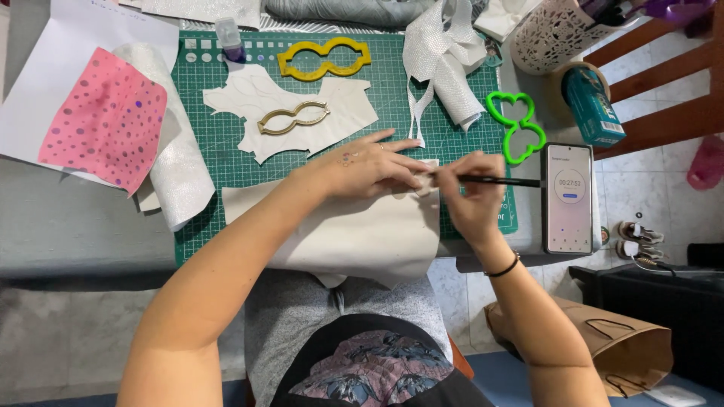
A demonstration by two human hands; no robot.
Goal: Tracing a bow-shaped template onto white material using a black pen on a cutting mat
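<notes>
Roughly, as I saw it:
left hand (369, 162): flat, fingers pinning sheet (354, 234) on mat (226, 136).
right hand (471, 192): pinched on pen (501, 181), tip at left fingertips.
advice: I judged short strokes, sheet kept taut.

grey table (68, 234), wooden chair (664, 83) at right, pale tiled floor (664, 203).

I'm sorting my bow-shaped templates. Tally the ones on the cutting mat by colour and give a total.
Yellow: 1, the yellow template at the top of the green cutting mat.
Gold: 1, the gold template lying on a cut cream sheet.
Green: 1, the green template at the mat's right edge.
Total: 3
</notes>
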